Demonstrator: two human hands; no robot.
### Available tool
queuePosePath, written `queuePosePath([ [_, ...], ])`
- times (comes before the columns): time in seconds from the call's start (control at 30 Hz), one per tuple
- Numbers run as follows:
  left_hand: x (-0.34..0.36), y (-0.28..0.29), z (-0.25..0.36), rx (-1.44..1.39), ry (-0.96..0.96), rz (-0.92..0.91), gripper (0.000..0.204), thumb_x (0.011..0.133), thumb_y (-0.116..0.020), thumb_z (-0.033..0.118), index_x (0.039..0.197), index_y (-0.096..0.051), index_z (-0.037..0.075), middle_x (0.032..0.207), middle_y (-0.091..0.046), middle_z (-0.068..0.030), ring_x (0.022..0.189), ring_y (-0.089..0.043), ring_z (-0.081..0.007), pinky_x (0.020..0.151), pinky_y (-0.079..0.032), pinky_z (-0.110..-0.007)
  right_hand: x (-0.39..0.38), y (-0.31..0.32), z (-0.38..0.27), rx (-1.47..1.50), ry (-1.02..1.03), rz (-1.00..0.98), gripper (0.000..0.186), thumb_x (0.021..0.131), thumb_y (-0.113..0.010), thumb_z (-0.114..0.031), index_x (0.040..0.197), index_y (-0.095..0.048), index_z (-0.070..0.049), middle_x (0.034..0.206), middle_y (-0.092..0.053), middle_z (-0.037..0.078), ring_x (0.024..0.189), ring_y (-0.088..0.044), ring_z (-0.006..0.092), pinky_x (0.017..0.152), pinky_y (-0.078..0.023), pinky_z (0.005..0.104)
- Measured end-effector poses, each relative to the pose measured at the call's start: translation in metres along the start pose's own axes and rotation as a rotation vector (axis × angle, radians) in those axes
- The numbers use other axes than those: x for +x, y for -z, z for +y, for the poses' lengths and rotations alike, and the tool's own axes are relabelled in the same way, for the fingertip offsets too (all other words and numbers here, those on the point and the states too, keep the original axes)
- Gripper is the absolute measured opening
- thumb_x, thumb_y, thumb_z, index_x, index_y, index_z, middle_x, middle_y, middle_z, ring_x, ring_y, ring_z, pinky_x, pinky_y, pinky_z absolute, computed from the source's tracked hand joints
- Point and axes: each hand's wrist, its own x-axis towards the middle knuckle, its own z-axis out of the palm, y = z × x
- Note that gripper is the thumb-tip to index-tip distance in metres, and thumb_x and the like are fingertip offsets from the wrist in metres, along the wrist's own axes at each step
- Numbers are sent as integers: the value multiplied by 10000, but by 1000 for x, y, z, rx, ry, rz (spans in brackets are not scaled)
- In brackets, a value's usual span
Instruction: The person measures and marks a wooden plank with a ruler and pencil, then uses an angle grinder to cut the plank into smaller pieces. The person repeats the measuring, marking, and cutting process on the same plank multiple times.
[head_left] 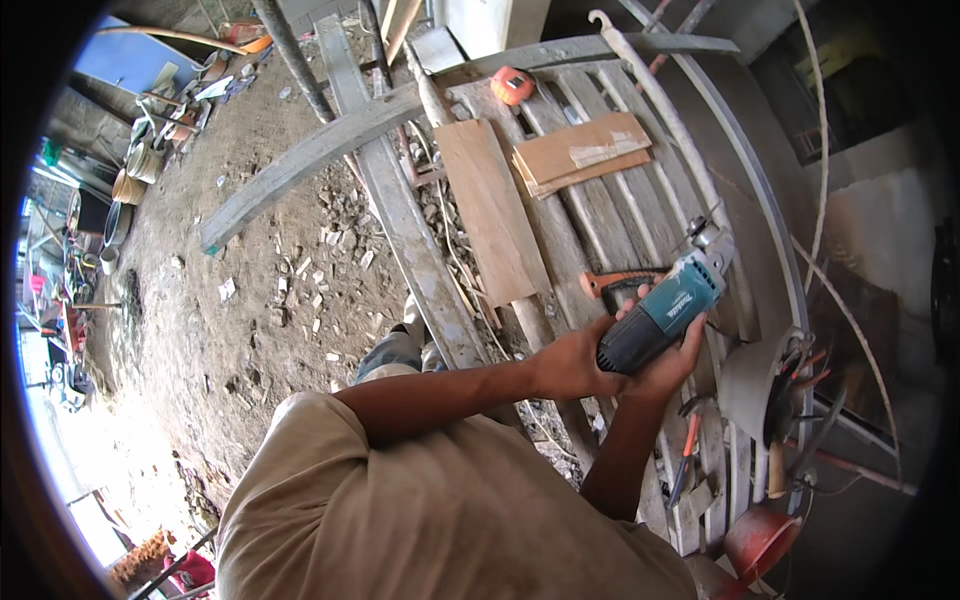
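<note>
Both hands hold a teal and black angle grinder [672, 305] above a slatted wooden bench, its metal head pointing away from me to the right. My left hand [578, 362] is closed around the black rear end of its body. From the other side, my right hand [668, 368] cups the body, fingers wrapped along it. No disc can be made out clearly at the head. Just beyond my hands, a tool with an orange handle [608, 283] lies on the slats, partly hidden. Closer to me on the right is another orange-handled tool [687, 450].
On the bench lie a long thin board [492, 212], shorter stacked boards [585, 152] and an orange tape measure [512, 85]. A pale bucket [750, 388] with tools hangs at the right, above a red basin [762, 540]. A long plank [310, 165] juts out over the rubble-strewn ground.
</note>
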Motion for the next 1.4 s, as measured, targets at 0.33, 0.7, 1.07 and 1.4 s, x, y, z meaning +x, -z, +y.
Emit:
queuePosePath([
  [0.33,3,12,-26,-19,-104,-34,860,761,-827,375,1390,-425,-52,1161,-669,-255,1133,-667,-339,971,-518,-396,0,10,20,252,-62,-129,842,1016,-461,-629,1550,-308,4,1414,-521,222,1238,-546,383,1095,-435,535],
  [0.7,10,1,-14,147,-83,92,920,775,-806,515,1374,-407,-58,1025,-698,-300,994,-700,-443,880,-547,-475,8,-28,1,-204,1,216,778,978,-531,-662,1347,-499,22,1139,-645,203,1003,-682,329,886,-567,475],
  [1.07,-1,182,-91,519,-97,1132,363,1035,-592,328,1204,-590,7,851,-713,-142,716,-719,-263,639,-576,-379,22,-12,-15,-287,-406,226,447,858,-706,-279,1159,-580,27,980,-677,161,772,-703,285,672,-614,424],
  [1.4,13,168,-88,-181,132,708,333,1034,-630,306,961,-648,-18,743,-685,-60,635,-661,-121,608,-544,-281,109,-65,8,-863,-506,-184,516,811,-752,-334,1155,-584,13,945,-686,131,704,-694,215,638,-574,356],
])
